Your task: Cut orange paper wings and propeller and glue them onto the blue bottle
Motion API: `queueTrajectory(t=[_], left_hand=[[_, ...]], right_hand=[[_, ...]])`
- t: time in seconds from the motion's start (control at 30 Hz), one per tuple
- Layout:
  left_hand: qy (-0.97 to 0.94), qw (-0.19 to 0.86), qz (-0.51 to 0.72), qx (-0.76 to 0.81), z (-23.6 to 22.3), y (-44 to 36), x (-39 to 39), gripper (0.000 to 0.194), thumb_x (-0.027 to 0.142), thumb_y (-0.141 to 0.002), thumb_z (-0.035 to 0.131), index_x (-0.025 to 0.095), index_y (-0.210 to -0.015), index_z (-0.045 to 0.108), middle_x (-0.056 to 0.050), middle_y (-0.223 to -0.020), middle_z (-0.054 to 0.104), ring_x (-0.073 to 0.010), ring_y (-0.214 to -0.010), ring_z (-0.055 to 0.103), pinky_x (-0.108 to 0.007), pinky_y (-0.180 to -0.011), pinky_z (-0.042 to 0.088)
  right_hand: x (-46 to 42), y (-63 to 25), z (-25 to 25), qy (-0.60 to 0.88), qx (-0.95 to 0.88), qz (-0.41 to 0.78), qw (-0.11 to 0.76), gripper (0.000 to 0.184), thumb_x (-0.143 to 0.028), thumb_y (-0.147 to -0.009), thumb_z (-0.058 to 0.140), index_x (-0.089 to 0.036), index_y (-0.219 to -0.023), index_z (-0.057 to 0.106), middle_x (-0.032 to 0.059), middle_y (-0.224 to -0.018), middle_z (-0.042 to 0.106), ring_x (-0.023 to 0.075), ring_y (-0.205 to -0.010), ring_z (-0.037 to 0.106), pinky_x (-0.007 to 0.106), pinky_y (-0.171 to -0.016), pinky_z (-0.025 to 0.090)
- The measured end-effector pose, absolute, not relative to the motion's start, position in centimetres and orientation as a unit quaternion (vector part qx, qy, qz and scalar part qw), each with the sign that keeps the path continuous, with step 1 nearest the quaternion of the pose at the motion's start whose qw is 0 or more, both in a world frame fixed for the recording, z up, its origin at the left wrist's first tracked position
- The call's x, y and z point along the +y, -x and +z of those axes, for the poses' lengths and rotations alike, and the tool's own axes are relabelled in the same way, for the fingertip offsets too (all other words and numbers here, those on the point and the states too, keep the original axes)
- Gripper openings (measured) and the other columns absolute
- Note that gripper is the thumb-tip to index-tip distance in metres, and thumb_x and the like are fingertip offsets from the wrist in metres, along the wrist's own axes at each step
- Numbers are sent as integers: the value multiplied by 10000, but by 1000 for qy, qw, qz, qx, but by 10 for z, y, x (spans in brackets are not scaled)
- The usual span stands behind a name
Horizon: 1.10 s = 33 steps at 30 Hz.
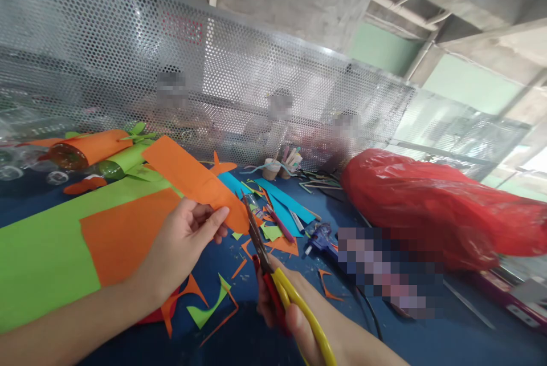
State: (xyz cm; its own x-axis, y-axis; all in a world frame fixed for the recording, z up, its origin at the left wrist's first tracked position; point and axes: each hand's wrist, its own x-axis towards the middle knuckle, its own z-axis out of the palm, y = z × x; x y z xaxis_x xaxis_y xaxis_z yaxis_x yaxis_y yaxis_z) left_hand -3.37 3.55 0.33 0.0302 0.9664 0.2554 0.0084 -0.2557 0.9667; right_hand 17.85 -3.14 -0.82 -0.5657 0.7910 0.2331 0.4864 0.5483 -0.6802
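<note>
Head view: the left grip (183,243) pinches the orange strip (186,172) between thumb and fingers, above the counter (243,329). The right grip (318,303) is closed round the scissors (265,264), blades at the strip's rounded end; whether they touch it is hard to tell. Scraps (200,317) lie below. Blue paper (294,203) and a pen (282,226) lie beyond, a glue gun (322,239) to the right, a green sheet (38,246) at left.
</note>
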Motion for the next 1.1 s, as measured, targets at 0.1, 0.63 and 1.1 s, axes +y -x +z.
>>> queueTrajectory(t=[0.1, 0.63, 1.1], left_hand=[[-572, 438, 547, 425, 3, 34, 35, 253, 424, -818, 641, 206, -791, 515, 40, -637, 683, -143, -647, 663, -276, -638, 532], [-583, 437, 541, 419, 3, 34, 37, 255, 420, -822, 635, 207, -775, 503, 43, -637, 658, -128, -622, 632, -260, -607, 516], [-579, 468, 542, 389, 5, 35, 39, 292, 375, -836, 620, 231, -708, 401, 68, -610, 643, -110, -594, 596, -244, -586, 475]], right_hand=[[-31, -177, -7, 382, -838, 281, 270, 663, -737, -887, 127, -180, -908, 487, 46, -750, 534, 153, -594, 448, 278, -559, 412], [-27, -177, -15, 389, -815, 326, 279, 606, -760, -870, 182, -207, -870, 431, -14, -665, 424, 121, -524, 348, 263, -525, 414], [-27, -177, -5, 401, -819, 310, 270, 617, -764, -869, 169, -201, -830, 419, -25, -657, 399, 113, -536, 312, 244, -507, 371]])
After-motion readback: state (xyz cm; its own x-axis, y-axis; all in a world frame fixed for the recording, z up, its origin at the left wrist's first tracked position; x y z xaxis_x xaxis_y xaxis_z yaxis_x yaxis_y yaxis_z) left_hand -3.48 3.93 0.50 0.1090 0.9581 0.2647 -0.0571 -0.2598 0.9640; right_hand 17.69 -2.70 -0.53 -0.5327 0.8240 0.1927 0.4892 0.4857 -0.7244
